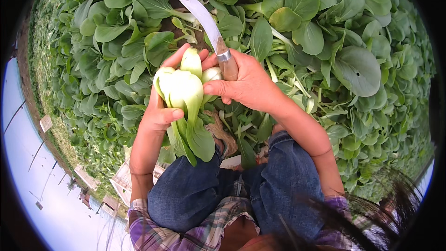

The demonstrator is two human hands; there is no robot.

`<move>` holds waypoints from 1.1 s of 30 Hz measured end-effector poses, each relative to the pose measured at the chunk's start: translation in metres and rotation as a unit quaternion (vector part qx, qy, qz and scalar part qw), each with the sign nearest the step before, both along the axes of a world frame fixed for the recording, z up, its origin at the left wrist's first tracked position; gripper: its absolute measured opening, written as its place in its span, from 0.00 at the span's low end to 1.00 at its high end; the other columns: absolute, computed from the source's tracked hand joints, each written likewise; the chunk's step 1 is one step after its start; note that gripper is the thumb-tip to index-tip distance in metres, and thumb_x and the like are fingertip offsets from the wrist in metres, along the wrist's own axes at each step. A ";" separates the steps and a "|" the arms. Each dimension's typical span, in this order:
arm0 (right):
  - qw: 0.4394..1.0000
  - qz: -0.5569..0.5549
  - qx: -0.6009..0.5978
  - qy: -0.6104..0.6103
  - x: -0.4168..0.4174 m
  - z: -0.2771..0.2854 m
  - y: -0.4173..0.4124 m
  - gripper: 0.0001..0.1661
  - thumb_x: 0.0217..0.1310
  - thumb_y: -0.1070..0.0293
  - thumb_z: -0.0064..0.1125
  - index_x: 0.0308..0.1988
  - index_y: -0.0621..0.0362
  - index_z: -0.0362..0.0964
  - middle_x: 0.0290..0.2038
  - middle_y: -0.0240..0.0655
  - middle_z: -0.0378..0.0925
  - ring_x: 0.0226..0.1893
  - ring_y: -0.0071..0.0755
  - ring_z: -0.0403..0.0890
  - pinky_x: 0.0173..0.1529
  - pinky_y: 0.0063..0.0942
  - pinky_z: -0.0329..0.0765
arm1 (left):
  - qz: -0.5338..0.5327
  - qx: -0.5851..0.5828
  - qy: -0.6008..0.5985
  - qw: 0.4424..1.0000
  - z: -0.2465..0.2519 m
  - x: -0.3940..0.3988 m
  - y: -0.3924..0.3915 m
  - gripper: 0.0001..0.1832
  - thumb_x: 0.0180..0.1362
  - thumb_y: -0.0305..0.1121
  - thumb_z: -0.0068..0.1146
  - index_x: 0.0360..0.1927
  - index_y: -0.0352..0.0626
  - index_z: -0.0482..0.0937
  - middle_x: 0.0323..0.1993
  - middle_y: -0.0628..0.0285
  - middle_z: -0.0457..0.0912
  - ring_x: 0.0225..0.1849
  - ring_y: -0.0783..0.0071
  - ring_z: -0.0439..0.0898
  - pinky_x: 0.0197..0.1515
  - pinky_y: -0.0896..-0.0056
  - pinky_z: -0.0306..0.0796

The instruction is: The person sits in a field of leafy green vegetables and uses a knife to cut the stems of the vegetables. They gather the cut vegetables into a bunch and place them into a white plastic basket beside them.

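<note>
Several heads of bok choy [183, 89] are bunched in my left hand [158, 111], their pale bases up and green leaves hanging down. My left thumb lies across the front stalks, and some of its fingers show behind the bases. My right hand [245, 80] grips the handle of a curved knife [204, 17], whose blade points up and to the left, with soil near the ferrule. The right thumb touches the bunch near a paler base at its right side.
Dense bok choy plants [355, 66] surround me on the ground. Cut stalks and loose leaves [299, 87] lie at the right of my hands. A white crate [122, 181] stands beside my left knee. My bent knees in jeans [184, 188] are just below the bunch.
</note>
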State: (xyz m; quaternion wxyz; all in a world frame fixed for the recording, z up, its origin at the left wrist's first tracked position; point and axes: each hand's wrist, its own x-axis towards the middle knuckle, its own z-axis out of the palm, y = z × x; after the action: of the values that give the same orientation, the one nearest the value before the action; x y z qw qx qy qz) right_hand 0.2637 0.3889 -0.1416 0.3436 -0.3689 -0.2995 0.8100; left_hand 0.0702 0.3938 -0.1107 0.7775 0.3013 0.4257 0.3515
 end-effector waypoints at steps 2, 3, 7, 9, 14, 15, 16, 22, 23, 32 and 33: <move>0.999 -0.016 0.005 0.047 -0.003 -0.008 -0.003 0.26 0.54 0.63 0.70 0.48 0.61 0.68 0.33 0.31 0.76 0.26 0.19 0.76 0.30 0.17 0.75 | -0.034 -0.023 -0.023 0.999 -0.004 -0.001 0.001 0.63 0.33 0.41 0.73 0.71 0.38 0.46 0.66 0.40 0.61 0.65 0.50 0.67 0.66 0.53 0.62; 0.999 -0.012 -0.011 0.050 -0.004 -0.009 -0.005 0.25 0.54 0.64 0.69 0.48 0.62 0.68 0.33 0.30 0.75 0.25 0.19 0.76 0.29 0.17 0.75 | -0.049 -0.034 -0.032 0.998 -0.005 -0.004 0.002 0.63 0.33 0.41 0.73 0.72 0.38 0.45 0.66 0.40 0.60 0.64 0.50 0.68 0.64 0.53 0.65; 0.999 -0.016 -0.015 -0.028 0.002 -0.009 -0.009 0.25 0.56 0.64 0.67 0.49 0.62 0.67 0.33 0.30 0.75 0.24 0.21 0.76 0.27 0.18 0.74 | -0.091 -0.083 0.022 0.992 0.002 -0.010 0.006 0.63 0.33 0.39 0.73 0.72 0.39 0.45 0.62 0.42 0.67 0.58 0.54 0.75 0.51 0.57 0.77; 0.993 -0.030 0.013 -0.112 0.014 -0.011 -0.006 0.25 0.56 0.63 0.67 0.49 0.61 0.66 0.32 0.29 0.75 0.23 0.22 0.76 0.26 0.19 0.73 | -0.097 -0.072 0.072 0.990 0.004 -0.021 0.005 0.63 0.31 0.37 0.75 0.71 0.35 0.46 0.59 0.41 0.70 0.52 0.58 0.77 0.51 0.61 0.76; 0.920 0.037 0.206 -0.331 0.057 -0.049 -0.019 0.22 0.63 0.56 0.57 0.53 0.53 0.70 0.33 0.37 0.78 0.30 0.34 0.79 0.37 0.31 0.77 | -0.133 -0.033 0.060 0.989 0.012 -0.057 0.006 0.59 0.31 0.32 0.73 0.69 0.32 0.52 0.63 0.42 0.67 0.60 0.61 0.73 0.63 0.64 0.64; 0.902 0.064 0.251 -0.347 0.053 -0.064 -0.030 0.21 0.64 0.58 0.55 0.55 0.51 0.70 0.34 0.37 0.79 0.32 0.36 0.80 0.38 0.32 0.76 | -0.167 -0.033 0.047 0.984 0.011 -0.063 0.003 0.58 0.31 0.31 0.73 0.69 0.33 0.53 0.64 0.44 0.66 0.61 0.63 0.72 0.64 0.65 0.63; 0.881 0.091 0.295 -0.359 0.047 -0.067 -0.034 0.20 0.66 0.59 0.53 0.56 0.48 0.71 0.36 0.37 0.80 0.34 0.37 0.81 0.40 0.33 0.76 | -0.252 0.011 0.059 0.966 0.008 -0.066 0.004 0.58 0.31 0.30 0.72 0.69 0.33 0.54 0.67 0.48 0.63 0.64 0.66 0.69 0.65 0.67 0.61; 0.762 0.200 0.352 -0.505 0.001 -0.096 -0.031 0.20 0.65 0.57 0.51 0.55 0.44 0.72 0.35 0.41 0.78 0.37 0.45 0.81 0.42 0.42 0.77 | -0.590 0.172 0.239 0.751 -0.002 -0.012 -0.003 0.56 0.31 0.30 0.67 0.70 0.44 0.55 0.72 0.52 0.52 0.58 0.51 0.72 0.55 0.62 0.70; 0.760 0.188 0.316 -0.536 -0.002 -0.106 -0.021 0.20 0.65 0.57 0.51 0.55 0.44 0.72 0.35 0.42 0.77 0.36 0.46 0.80 0.41 0.42 0.77 | -0.624 0.147 0.270 0.719 -0.001 -0.004 0.001 0.56 0.31 0.29 0.66 0.70 0.45 0.54 0.72 0.52 0.51 0.52 0.49 0.76 0.51 0.62 0.73; 0.811 0.026 0.208 -0.546 0.018 -0.161 -0.006 0.20 0.67 0.54 0.47 0.57 0.39 0.70 0.38 0.38 0.80 0.39 0.45 0.80 0.44 0.40 0.77 | -0.455 0.167 0.557 0.674 -0.042 -0.069 -0.006 0.57 0.33 0.32 0.65 0.72 0.42 0.49 0.71 0.43 0.51 0.46 0.44 0.78 0.50 0.58 0.73; 0.823 0.013 0.209 -0.527 0.018 -0.163 -0.008 0.21 0.67 0.54 0.48 0.58 0.40 0.70 0.38 0.38 0.80 0.38 0.43 0.81 0.44 0.38 0.77 | -0.457 0.159 0.566 0.667 -0.043 -0.073 -0.016 0.57 0.33 0.32 0.65 0.71 0.41 0.49 0.70 0.43 0.52 0.46 0.43 0.78 0.50 0.58 0.73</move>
State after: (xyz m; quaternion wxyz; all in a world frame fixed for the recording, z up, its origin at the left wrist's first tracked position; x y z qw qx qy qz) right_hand 0.2815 0.3809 -0.3045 0.1921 -0.6550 -0.6021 0.4141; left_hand -0.0031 0.3780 -0.1542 0.3907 0.7181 0.5307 -0.2236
